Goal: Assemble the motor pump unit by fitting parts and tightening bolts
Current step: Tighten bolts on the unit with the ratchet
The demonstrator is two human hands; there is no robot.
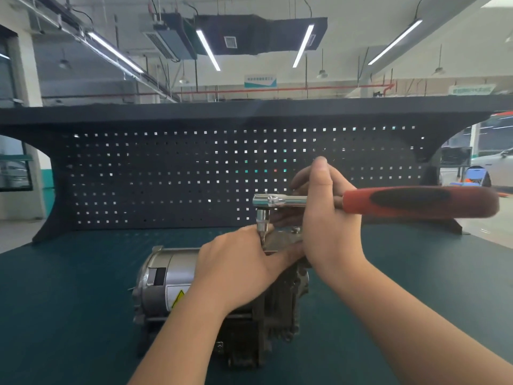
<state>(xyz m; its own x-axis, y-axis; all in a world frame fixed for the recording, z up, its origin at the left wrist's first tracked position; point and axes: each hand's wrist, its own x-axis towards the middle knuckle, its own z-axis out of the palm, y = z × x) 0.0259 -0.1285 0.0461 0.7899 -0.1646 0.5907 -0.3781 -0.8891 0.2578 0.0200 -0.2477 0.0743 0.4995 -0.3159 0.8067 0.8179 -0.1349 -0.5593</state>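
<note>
One green counter (83, 301) w/ dark pegboard (166, 176) behind, strip lights above. Right hand (330, 218) fingers grip ratchet wrench (280, 201); left hand (238, 268) fingers pinch its socket (261, 218) over motor pump unit (166, 284).

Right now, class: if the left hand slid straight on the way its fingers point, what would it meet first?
The left hand points up-right across the pump; it would likely meet the right hand first, though depth is unclear.

A dark green bench top (83, 301) carries the motor pump unit (177, 287), lying on its side near the front middle; a black pegboard (166, 176) stands upright along its far edge.
</note>
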